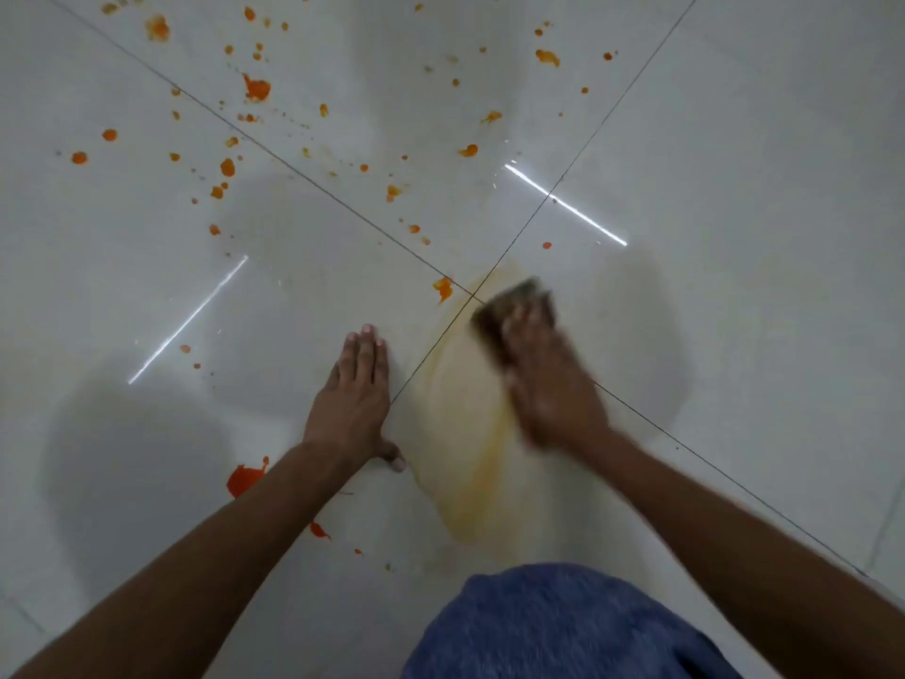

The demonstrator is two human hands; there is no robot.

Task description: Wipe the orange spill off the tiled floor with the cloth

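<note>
Left hand flat on floor, fingers straight, holding nothing. Right hand, blurred, atop cloth; grip indiscernible. Smeared orange spill between hands; splashes beyond them.

The tiled floor lies open to the right of the right hand and its cloth, glossy tile running out to the frame edge. Between the two hands a narrow lane runs over the pale yellow smear. The left hand, flat on the tile, bounds that lane on one side. Near the body, a blue-clad knee blocks the lane's lower end. Ahead and to the left the way is open too (the orange splatters there lie flat on the tile). A larger red-orange blot sits nearer the body on the left.
</note>
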